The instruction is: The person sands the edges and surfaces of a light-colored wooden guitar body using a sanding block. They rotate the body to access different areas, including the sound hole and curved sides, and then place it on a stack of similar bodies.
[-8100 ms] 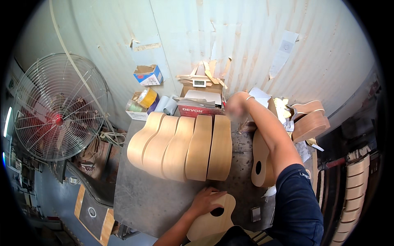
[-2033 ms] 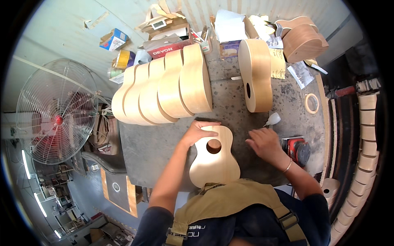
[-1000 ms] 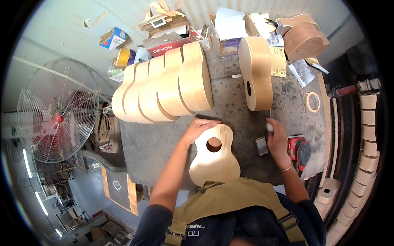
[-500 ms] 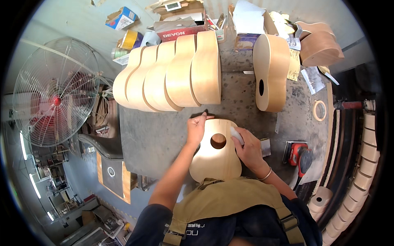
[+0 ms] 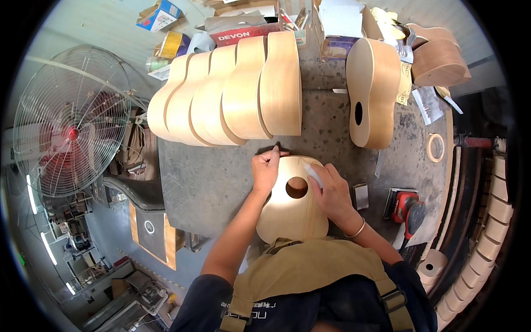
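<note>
A pale wooden ukulele body [image 5: 282,218] lies in front of me with its round soundhole upward, its near end against my apron. My left hand [image 5: 265,171] is closed at its far left edge, thumb raised; a small dark piece shows by the thumb, too unclear to name. In my right hand [image 5: 332,193] is a small white squeeze bottle [image 5: 313,174], its narrow tip angled toward the top face, right of and beyond the soundhole. I cannot tell whether the tip touches the wood.
Several ukulele bodies [image 5: 232,94] stand in a row at the far left; another [image 5: 376,94] stands far right. A sanding block [image 5: 361,196], a red sander [image 5: 406,210] and a tape roll [image 5: 436,148] lie to the right. A large fan [image 5: 72,122] stands left.
My right hand has shifted slightly left and away from me, and more of the bottle's pointed tip shows. My left hand keeps its place on the body. The whole view has shifted a little.
</note>
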The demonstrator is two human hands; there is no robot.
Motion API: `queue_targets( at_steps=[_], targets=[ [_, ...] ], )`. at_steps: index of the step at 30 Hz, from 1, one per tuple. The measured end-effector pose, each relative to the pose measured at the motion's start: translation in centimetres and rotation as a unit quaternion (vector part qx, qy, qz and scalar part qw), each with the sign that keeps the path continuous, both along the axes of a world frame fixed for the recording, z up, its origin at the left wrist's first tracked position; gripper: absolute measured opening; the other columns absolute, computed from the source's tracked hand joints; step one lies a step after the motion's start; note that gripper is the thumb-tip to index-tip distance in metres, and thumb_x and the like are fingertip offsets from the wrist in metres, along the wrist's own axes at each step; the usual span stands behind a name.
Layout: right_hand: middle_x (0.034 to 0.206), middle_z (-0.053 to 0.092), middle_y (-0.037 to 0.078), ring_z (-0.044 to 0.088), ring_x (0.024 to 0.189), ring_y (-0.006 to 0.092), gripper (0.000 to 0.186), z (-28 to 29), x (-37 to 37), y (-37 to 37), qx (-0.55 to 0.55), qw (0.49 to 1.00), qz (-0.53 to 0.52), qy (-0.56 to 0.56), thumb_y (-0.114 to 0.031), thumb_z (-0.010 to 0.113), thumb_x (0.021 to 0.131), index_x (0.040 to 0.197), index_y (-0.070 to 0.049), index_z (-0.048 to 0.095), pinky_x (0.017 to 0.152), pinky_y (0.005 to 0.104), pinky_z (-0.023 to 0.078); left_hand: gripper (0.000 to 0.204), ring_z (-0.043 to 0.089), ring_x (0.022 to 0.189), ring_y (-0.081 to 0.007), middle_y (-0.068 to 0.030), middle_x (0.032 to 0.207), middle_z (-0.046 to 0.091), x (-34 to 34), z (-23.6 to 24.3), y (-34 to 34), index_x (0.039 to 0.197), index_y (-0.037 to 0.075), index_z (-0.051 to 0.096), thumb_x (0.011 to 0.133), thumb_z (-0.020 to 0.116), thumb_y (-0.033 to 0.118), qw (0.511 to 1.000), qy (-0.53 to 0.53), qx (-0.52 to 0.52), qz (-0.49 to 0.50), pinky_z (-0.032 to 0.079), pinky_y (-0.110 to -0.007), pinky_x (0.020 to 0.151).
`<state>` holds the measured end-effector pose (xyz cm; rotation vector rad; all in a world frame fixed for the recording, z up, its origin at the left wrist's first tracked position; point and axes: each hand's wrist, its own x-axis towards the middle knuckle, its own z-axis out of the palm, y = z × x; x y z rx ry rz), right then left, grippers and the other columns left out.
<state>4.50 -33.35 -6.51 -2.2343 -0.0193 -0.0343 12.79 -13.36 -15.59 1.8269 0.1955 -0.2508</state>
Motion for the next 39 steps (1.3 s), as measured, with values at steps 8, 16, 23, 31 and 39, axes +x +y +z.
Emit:
queue_targets(
  at_steps=[8, 16, 23, 31, 39],
  targets=[
    [0.103, 0.062, 0.017, 0.069, 0.087, 0.0404, 0.029, -0.2, 0.3, 0.1, -0.002, 1.000, 0.003, 0.003, -0.010, 0.071, 0.098, 0.126, -0.004, 0.067, 0.074, 0.0456, 0.058, 0.040, 0.057, 0.069, -0.0063, -0.0017, 0.075, 0.075, 0.1, 0.8, -0.1, 0.097, -0.003, 0.085, 0.112, 0.057, 0.022, 1.000, 0.006, 0.010, -0.014, 0.051, -0.027, 0.069],
    [0.104, 0.062, 0.017, 0.069, 0.087, 0.0411, 0.029, -0.2, 0.5, 0.2, -0.006, 1.000, 0.009, 0.002, -0.009, 0.072, 0.098, 0.125, -0.003, 0.066, 0.074, 0.0468, 0.058, 0.036, 0.060, 0.071, -0.0067, -0.0062, 0.077, 0.079, 0.2, 0.9, -0.1, 0.097, -0.002, 0.085, 0.110, 0.063, 0.023, 1.000, 0.013, 0.012, -0.009, 0.053, -0.029, 0.069],
    [0.103, 0.062, 0.017, 0.069, 0.088, 0.0412, 0.028, 0.0, 0.7, 0.3, -0.004, 1.000, 0.005, -0.001, -0.009, 0.072, 0.097, 0.124, -0.003, 0.067, 0.074, 0.0470, 0.058, 0.040, 0.058, 0.070, -0.0065, -0.0031, 0.075, 0.075, 0.2, 0.9, -0.1, 0.097, -0.003, 0.085, 0.112, 0.059, 0.025, 1.000, 0.006, 0.017, -0.015, 0.052, -0.028, 0.069],
    [0.099, 0.063, 0.018, 0.067, 0.083, 0.0404, 0.030, 0.0, 0.4, -0.1, 0.011, 1.000, -0.012, -0.002, -0.008, 0.072, 0.096, 0.125, -0.003, 0.069, 0.072, 0.0457, 0.057, 0.035, 0.060, 0.070, -0.0074, -0.0066, 0.076, 0.078, 0.2, 0.9, -0.1, 0.097, -0.002, 0.085, 0.110, 0.062, 0.022, 1.000, 0.014, 0.017, -0.010, 0.053, -0.029, 0.068],
    [0.097, 0.063, 0.018, 0.067, 0.082, 0.0405, 0.032, -0.1, -0.2, -0.5, 0.012, 1.000, -0.025, 0.002, -0.007, 0.072, 0.096, 0.128, -0.003, 0.068, 0.071, 0.0466, 0.056, 0.038, 0.060, 0.069, -0.0071, -0.0045, 0.075, 0.077, 0.3, 1.2, -0.2, 0.097, -0.003, 0.085, 0.111, 0.060, 0.022, 1.000, 0.012, 0.023, -0.014, 0.052, -0.028, 0.067]
  ],
)
